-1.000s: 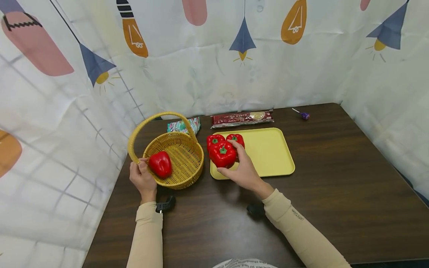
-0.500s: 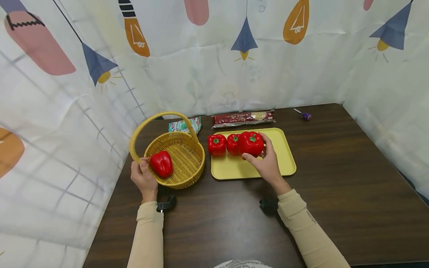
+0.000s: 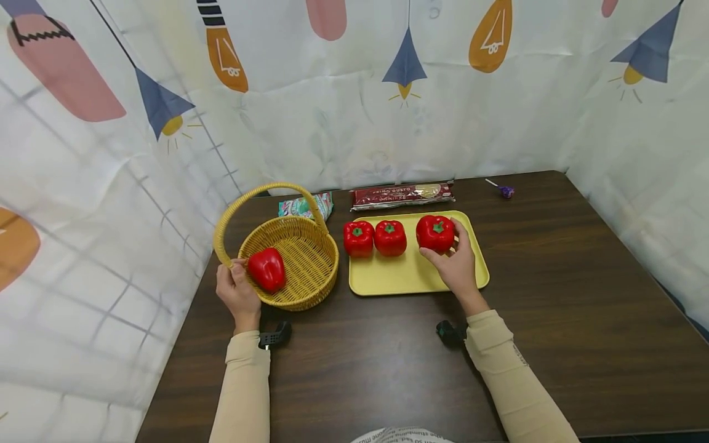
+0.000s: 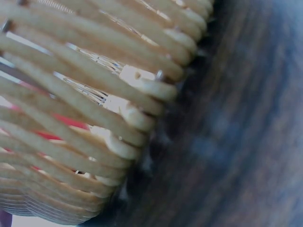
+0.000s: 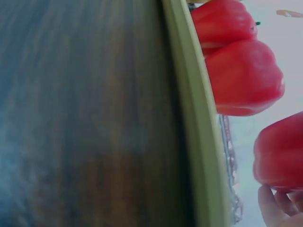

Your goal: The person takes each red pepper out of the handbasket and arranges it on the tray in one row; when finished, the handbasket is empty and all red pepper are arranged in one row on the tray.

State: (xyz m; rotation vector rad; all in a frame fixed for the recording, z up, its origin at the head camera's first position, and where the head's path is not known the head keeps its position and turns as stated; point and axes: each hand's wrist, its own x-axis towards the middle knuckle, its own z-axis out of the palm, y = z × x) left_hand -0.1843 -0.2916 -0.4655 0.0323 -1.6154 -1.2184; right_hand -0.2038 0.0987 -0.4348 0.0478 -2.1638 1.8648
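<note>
My left hand (image 3: pixel 239 295) grips the left side of a yellow wicker basket (image 3: pixel 317 284), where its tall handle meets the rim. One red bell pepper (image 3: pixel 266 271) lies on its side in the basket. My right hand (image 3: pixel 458 264) holds another red bell pepper (image 3: pixel 435 233), thumb in front and fingers at its right, over the right part of a yellow tray (image 3: pixel 388 284). Two more bell peppers (image 3: pixel 390 239) stand side by side on the tray's left part. In the right wrist view, the held bell pepper (image 5: pixel 281 153) appears apart from those two.
Behind the tray lies a long dark red packet (image 3: pixel 402 195). A teal snack bag (image 3: pixel 306 206) is behind the basket. A purple lollipop (image 3: pixel 506 192) lies at the back right of the brown table (image 3: pixel 554 307). A printed curtain (image 3: pixel 332 123) hangs behind the table.
My right hand has moved to the right with the bell pepper, from in front of the other two to the tray's right part. My left hand stays on the basket.
</note>
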